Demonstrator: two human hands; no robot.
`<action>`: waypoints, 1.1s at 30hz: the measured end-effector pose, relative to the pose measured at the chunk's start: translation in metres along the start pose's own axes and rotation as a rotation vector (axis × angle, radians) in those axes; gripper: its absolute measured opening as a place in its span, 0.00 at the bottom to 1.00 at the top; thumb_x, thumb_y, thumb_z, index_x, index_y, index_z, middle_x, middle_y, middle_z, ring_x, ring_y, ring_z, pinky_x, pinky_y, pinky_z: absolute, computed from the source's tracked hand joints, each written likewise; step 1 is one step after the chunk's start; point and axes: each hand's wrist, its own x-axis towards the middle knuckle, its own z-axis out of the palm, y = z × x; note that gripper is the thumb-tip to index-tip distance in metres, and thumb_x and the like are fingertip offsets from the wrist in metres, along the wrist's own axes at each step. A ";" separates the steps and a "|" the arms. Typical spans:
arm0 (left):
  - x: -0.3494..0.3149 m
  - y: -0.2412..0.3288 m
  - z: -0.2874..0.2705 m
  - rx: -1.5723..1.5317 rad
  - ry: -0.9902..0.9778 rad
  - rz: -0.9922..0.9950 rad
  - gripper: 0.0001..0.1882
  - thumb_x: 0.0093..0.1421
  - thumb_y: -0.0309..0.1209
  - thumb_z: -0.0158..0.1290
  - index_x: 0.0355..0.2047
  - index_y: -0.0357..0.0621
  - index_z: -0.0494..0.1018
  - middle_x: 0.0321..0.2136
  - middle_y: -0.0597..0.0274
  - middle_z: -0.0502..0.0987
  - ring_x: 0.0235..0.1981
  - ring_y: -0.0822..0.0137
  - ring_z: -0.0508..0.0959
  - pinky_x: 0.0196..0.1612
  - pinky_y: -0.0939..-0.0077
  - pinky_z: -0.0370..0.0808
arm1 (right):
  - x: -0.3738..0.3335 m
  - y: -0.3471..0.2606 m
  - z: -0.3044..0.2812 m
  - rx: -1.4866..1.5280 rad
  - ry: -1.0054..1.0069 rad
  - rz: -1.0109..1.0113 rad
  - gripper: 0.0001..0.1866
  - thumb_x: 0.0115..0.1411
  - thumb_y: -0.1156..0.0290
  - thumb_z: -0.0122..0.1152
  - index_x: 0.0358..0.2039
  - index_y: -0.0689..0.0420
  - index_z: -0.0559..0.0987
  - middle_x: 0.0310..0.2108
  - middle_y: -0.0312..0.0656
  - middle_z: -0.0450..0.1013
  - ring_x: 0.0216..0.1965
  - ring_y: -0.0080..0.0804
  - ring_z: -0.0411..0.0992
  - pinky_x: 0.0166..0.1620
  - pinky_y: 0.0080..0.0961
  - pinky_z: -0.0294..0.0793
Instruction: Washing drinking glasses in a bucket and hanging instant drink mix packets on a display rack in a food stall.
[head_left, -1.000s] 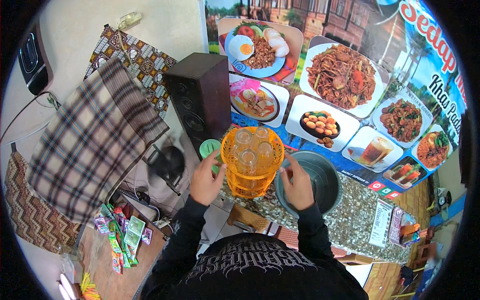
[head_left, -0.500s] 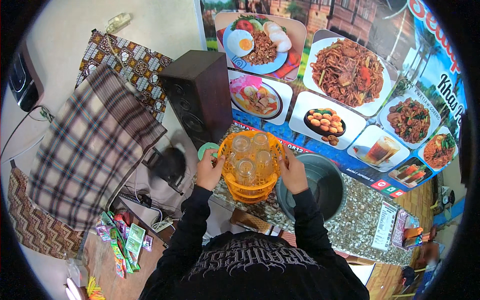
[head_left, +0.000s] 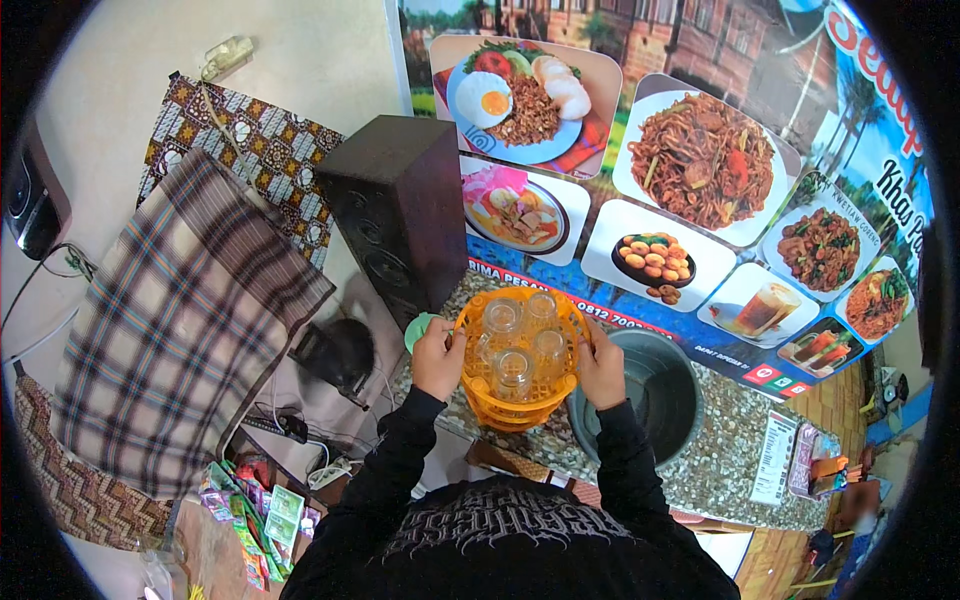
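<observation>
An orange plastic basket (head_left: 508,412) is held between my two hands over the speckled counter. Inside it stand several clear glasses (head_left: 513,372), their round ends facing up. My left hand (head_left: 439,362) grips the basket's left rim, thumb on the near side. Opposite it, my right hand (head_left: 601,366) is closed on the right rim. A grey basin (head_left: 668,400) sits on the counter just right of the basket, partly behind my right forearm. Next to my left hand a small green item (head_left: 416,330) shows, mostly hidden.
A tall dark speaker (head_left: 395,220) stands behind on the left, near a checked cloth (head_left: 180,340). A banner with food pictures (head_left: 700,160) covers the wall behind the counter (head_left: 700,480). Colourful sachets (head_left: 262,520) lie at lower left.
The whole view has shifted slightly, so the basket and both hands appear a little lower and to the right. My hands keep their hold on the basket.
</observation>
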 end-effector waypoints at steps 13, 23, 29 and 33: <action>0.126 0.021 -0.010 0.053 -0.050 0.074 0.08 0.66 0.31 0.60 0.37 0.38 0.78 0.22 0.48 0.79 0.23 0.50 0.82 0.29 0.57 0.74 | 0.105 -0.013 0.009 0.050 0.042 -0.073 0.20 0.69 0.73 0.57 0.60 0.65 0.77 0.31 0.61 0.78 0.30 0.52 0.81 0.34 0.41 0.76; 0.251 -0.020 0.009 0.332 -0.170 0.156 0.12 0.68 0.35 0.60 0.48 0.43 0.81 0.34 0.44 0.85 0.38 0.43 0.85 0.40 0.51 0.80 | 0.164 0.009 0.072 0.071 0.096 -0.062 0.23 0.69 0.72 0.63 0.62 0.66 0.76 0.22 0.48 0.73 0.22 0.33 0.72 0.28 0.34 0.69; 0.283 -0.038 0.015 0.464 -0.229 0.072 0.13 0.70 0.39 0.57 0.51 0.51 0.80 0.41 0.45 0.86 0.46 0.41 0.84 0.48 0.46 0.80 | 0.174 0.010 0.112 0.096 0.114 0.032 0.26 0.67 0.72 0.65 0.63 0.66 0.73 0.24 0.54 0.75 0.24 0.47 0.76 0.29 0.43 0.71; 0.290 -0.045 0.028 0.524 -0.251 0.059 0.13 0.72 0.40 0.56 0.52 0.52 0.79 0.41 0.46 0.86 0.46 0.40 0.84 0.48 0.45 0.80 | 0.182 0.033 0.128 0.063 0.158 -0.077 0.26 0.71 0.71 0.63 0.64 0.69 0.71 0.19 0.41 0.74 0.18 0.26 0.71 0.24 0.31 0.67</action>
